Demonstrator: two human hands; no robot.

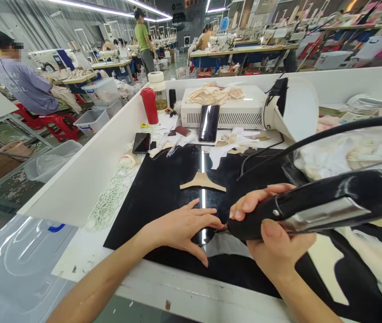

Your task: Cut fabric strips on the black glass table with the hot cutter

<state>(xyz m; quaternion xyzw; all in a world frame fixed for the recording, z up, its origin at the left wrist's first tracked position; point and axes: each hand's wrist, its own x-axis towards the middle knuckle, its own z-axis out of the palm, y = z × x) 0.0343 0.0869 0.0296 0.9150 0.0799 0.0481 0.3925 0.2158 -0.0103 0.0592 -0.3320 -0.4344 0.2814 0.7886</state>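
My right hand (278, 251) is wrapped round a thick black corded hand tool (319, 204) with a shiny metal strip along its side. Its narrow tip points left, close to the fingertips of my left hand (184, 226). That left hand lies with fingers spread on the glossy black mat (147, 188). Under and beside the tip is a thin, sheer piece of fabric (227, 246), partly covered by my hands. Just beyond my fingers lies a beige curved cut piece (202, 180).
A white vented box (224, 119) stands at the back, with a phone (209, 123) leaning on it. Nearby are a lamp with a white shade (300, 107), a red cup (149, 105) and pale green cord (112, 197). The tool's black cable (342, 130) arches across the right side.
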